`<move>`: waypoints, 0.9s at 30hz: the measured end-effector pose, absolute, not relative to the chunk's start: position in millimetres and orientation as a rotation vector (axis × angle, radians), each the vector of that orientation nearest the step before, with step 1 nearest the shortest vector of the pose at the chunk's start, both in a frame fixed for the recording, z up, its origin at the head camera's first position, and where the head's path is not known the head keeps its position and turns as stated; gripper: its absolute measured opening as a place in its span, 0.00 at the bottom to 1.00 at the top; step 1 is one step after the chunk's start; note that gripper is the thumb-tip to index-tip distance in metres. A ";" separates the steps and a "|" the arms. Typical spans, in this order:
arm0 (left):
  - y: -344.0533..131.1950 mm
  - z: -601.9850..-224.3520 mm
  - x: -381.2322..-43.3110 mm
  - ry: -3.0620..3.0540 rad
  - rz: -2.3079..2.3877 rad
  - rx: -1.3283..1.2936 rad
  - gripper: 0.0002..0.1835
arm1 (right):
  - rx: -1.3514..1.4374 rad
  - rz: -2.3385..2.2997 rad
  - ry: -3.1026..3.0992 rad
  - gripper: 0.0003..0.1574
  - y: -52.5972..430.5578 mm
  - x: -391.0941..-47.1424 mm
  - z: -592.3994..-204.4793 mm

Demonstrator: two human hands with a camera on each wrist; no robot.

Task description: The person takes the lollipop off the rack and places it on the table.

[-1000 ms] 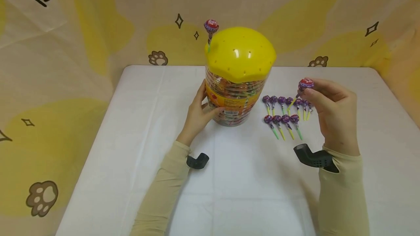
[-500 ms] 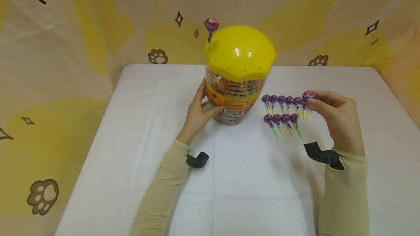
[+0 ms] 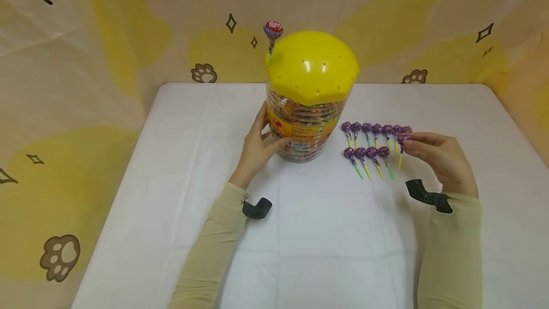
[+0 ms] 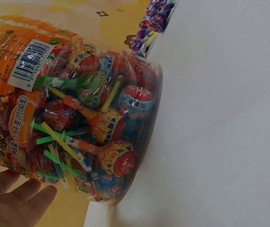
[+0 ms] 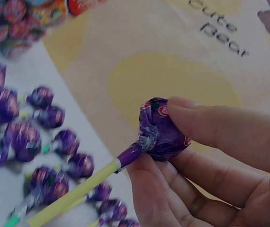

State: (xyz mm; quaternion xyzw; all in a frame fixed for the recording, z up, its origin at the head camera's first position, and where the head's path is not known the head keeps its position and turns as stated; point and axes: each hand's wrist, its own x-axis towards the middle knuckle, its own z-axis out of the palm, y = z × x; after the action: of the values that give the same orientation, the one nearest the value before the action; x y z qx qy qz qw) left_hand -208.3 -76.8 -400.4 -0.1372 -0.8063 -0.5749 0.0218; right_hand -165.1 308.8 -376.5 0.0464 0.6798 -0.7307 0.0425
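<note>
My left hand (image 3: pixel 258 151) grips the side of a clear ribbed jar (image 3: pixel 306 128) with a yellow dome lid (image 3: pixel 315 68). Wrapped lollipops (image 4: pixel 118 158) show through its wall in the left wrist view. One lollipop (image 3: pixel 273 30) stands upright at the lid's left edge. Between thumb and fingers, my right hand (image 3: pixel 446 161) pinches the head of a purple-wrapped lollipop (image 5: pixel 161 127) with a yellow stick. That lollipop is just right of the nearer row of purple lollipops (image 3: pixel 366 154); whether it touches the table cannot be told.
Behind the nearer row lies a farther row of purple lollipops (image 3: pixel 376 130), right of the jar. All stand on a white table (image 3: pixel 223 261) with a patterned cloth (image 3: pixel 180 23) behind. Black wrist cameras (image 3: pixel 257 209) sit on both wrists.
My right hand has lowered the purple lollipop and moved it toward the right end of the nearer row. Its stick now points toward me. My left hand stays on the jar.
</note>
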 end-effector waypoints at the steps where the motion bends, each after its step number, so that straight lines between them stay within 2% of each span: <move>1: -77.0 -400.3 -208.3 -2.501 -1.782 -0.423 0.51 | 0.167 -2.198 2.093 0.10 311.7 -165.6 -379.7; 13: -76.8 -400.0 -207.8 -2.506 -1.801 -0.409 0.52 | 0.272 -1.966 2.106 0.10 326.0 -168.3 -404.7; 20: -77.0 -400.4 -207.7 -2.497 -1.817 -0.412 0.52 | 0.317 -1.692 2.341 0.04 323.5 -170.3 -410.5; 27: -77.1 -400.8 -208.4 -2.507 -1.804 -0.415 0.51 | 0.347 -1.526 2.471 0.12 320.4 -172.3 -414.3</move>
State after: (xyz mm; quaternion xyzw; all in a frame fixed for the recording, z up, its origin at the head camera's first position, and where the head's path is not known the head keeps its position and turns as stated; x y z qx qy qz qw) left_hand -208.4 -77.1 -400.8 -0.1333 -0.8043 -0.5789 0.0128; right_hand -172.3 320.4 -414.3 0.1178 0.8398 -0.5188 0.1083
